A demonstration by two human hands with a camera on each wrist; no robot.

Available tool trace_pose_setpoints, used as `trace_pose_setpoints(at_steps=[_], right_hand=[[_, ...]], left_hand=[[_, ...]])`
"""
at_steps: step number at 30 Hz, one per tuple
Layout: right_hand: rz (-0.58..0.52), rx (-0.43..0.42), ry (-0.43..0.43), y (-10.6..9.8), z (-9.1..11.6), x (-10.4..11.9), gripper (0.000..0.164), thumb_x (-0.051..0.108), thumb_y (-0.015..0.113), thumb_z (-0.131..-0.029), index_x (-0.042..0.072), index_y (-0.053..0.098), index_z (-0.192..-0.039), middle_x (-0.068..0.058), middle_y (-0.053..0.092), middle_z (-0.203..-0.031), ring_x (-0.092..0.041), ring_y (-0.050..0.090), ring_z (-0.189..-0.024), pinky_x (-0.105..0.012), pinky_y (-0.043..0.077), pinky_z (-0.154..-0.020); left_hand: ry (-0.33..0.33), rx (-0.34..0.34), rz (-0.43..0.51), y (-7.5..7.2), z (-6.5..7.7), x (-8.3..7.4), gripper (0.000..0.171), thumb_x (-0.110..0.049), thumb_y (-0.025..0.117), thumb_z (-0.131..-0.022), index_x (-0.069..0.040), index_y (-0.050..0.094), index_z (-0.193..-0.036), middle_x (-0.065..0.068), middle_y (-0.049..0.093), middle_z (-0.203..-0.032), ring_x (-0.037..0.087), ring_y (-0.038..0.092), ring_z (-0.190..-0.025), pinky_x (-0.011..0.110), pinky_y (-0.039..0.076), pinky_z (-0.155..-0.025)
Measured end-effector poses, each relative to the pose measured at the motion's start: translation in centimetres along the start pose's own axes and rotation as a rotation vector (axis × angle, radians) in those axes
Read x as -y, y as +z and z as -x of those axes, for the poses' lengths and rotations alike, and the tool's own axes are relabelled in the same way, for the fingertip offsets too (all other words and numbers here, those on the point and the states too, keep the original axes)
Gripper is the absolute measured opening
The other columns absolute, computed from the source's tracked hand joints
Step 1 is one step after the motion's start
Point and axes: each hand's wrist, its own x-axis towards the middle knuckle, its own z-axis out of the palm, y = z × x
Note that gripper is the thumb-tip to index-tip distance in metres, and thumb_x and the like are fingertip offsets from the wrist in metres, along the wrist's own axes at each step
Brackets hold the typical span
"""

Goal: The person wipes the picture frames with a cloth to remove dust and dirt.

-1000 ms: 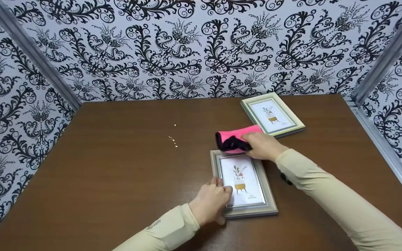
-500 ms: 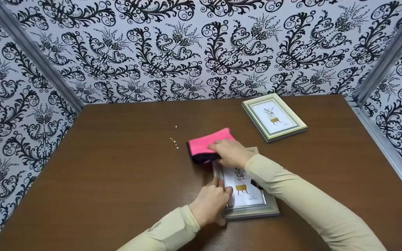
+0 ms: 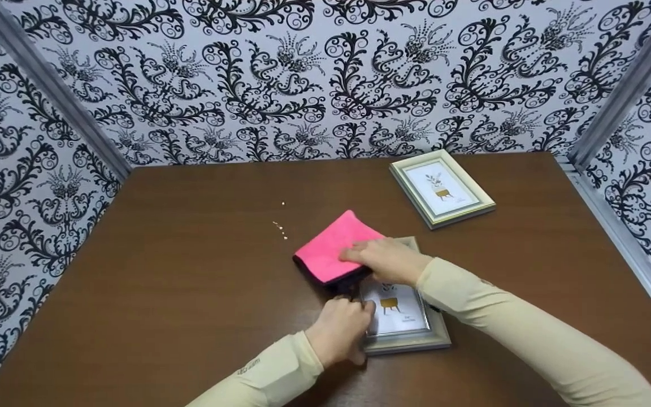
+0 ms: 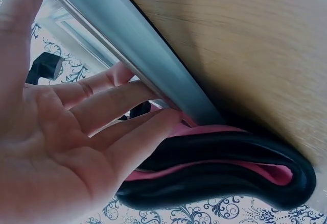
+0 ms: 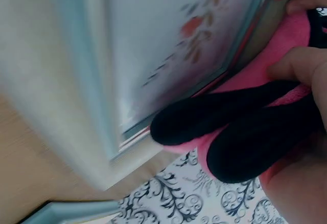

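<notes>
A folded pink cloth with black edging lies over the upper left corner of the nearer picture frame. My right hand grips that cloth; the right wrist view has its thumb pressed against the folds. The frame lies face up, pale-rimmed, around a print of a plant in a yellow pot. At its lower left side my left hand holds the frame, fingers along the edge and thumb by the near corner. In the left wrist view, those fingertips meet the silvery frame side beside the cloth's black fold.
Farther back on the right lies a second picture frame, also face up. Small pale crumbs are scattered on the brown table left of the cloth. Patterned walls enclose the back and sides.
My right hand has carried the cloth leftward from the nearer frame's top edge, then down toward its left side, where the cloth now spreads wider. My left hand has stayed put on the frame.
</notes>
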Motion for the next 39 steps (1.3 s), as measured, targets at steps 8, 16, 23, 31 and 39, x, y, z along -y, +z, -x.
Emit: trace_pose_setpoints(at_steps=[8, 16, 23, 31, 39], right_hand=[[0.067, -0.089, 0.1, -0.1, 3.8, -2.1, 0.059, -0.003, 0.067, -0.065, 0.011, 0.054, -0.121, -0.008, 0.054, -0.121, -0.028, 0.052, -0.108, -0.044, 0.043, -0.085], [0.237, -0.14, 0.278, -0.2, 5.9, -1.9, 0.041, -0.008, 0.063, -0.06, 0.003, 0.062, -0.1, -0.01, 0.063, -0.098, -0.032, 0.058, -0.084, -0.044, 0.049, -0.064], [0.172, -0.179, 0.334, -0.3, 3.8, 0.6, 0.019, 0.001, 0.067, -0.059, 0.001, 0.054, -0.073, -0.009, 0.052, -0.066, -0.03, 0.051, -0.054, -0.04, 0.043, -0.044], [-0.009, -0.095, 0.186, -0.1, 0.5, 2.1, 0.036, 0.001, 0.066, -0.066, 0.003, 0.057, -0.101, -0.013, 0.061, -0.091, -0.032, 0.058, -0.077, -0.041, 0.047, -0.068], [-0.13, 0.061, 0.001, 0.1, -0.2, 2.3, 0.051, 0.001, 0.062, -0.076, 0.008, 0.049, -0.126, -0.01, 0.046, -0.13, -0.032, 0.038, -0.12, -0.046, 0.029, -0.098]], left_hand=[[-0.021, 0.011, -0.029, -0.2, 0.3, 0.1, 0.068, -0.053, 0.08, -0.038, -0.011, 0.049, -0.083, 0.007, 0.06, -0.08, 0.022, 0.06, -0.069, 0.03, 0.048, -0.044], [-0.039, 0.098, -0.011, -0.4, 0.5, 0.1, 0.07, -0.054, 0.08, -0.041, -0.008, 0.052, -0.087, 0.024, 0.057, -0.106, 0.036, 0.054, -0.101, 0.033, 0.052, -0.051], [-0.026, 0.087, 0.001, -0.1, 0.5, 0.1, 0.07, -0.053, 0.081, -0.043, -0.008, 0.053, -0.09, 0.025, 0.055, -0.108, 0.037, 0.053, -0.101, 0.032, 0.052, -0.053], [0.003, 0.048, 0.055, 0.0, 0.2, 0.0, 0.061, -0.047, 0.082, -0.042, -0.013, 0.053, -0.083, 0.009, 0.06, -0.084, 0.025, 0.058, -0.079, 0.03, 0.05, -0.049], [-0.014, 0.08, 0.059, -0.1, 0.4, -0.3, 0.063, -0.047, 0.082, -0.043, -0.014, 0.052, -0.086, 0.0, 0.059, -0.078, 0.018, 0.058, -0.072, 0.029, 0.05, -0.05]])
